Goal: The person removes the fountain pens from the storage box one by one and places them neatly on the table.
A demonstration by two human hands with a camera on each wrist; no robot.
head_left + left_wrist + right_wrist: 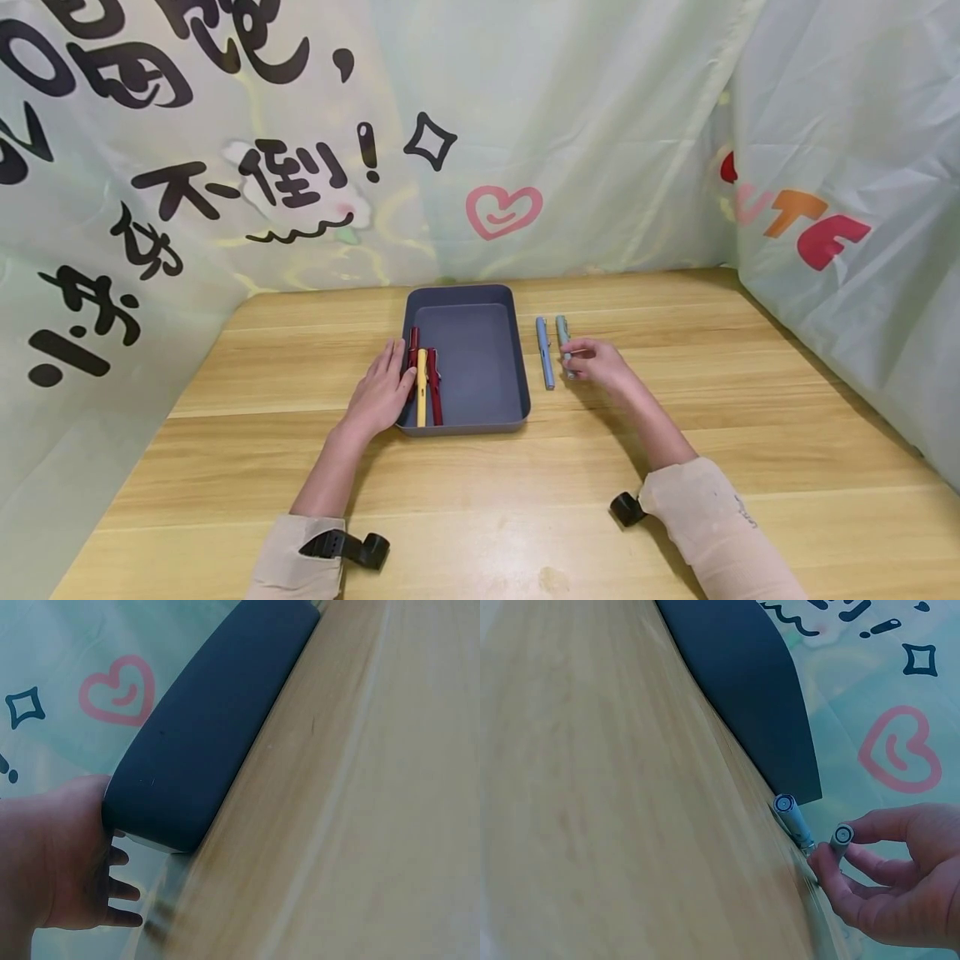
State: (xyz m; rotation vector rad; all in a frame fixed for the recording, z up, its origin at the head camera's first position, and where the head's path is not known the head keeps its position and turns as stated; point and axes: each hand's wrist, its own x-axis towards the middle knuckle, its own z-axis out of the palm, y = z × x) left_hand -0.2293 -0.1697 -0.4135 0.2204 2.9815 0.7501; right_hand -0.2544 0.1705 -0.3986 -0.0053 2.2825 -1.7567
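Observation:
My right hand (pixel 596 363) pinches a grey-green pen (pixel 561 327) between thumb and fingers, right of the tray. In the right wrist view, the end of this pen (pixel 841 835) shows between the fingertips. Just left of it a light blue pen (pixel 545 354) lies on the table. My left hand (pixel 381 390) rests against the left side of a dark grey-blue tray (pixel 480 429), fingers straight along the wall and thumb over the rim. Inside, along the left wall, are a yellow pen (pixel 422 387) and two dark red pens, one (pixel 435 387) beside it and another (pixel 413 340) partly hidden by the hand.
A wooden table (pixel 480 508) bears the tray and pens. Printed cloth curtains (pixel 615 150) hang behind the table and along both sides. Each sleeve (pixel 701 500) carries a black strapped-on camera (pixel 627 508).

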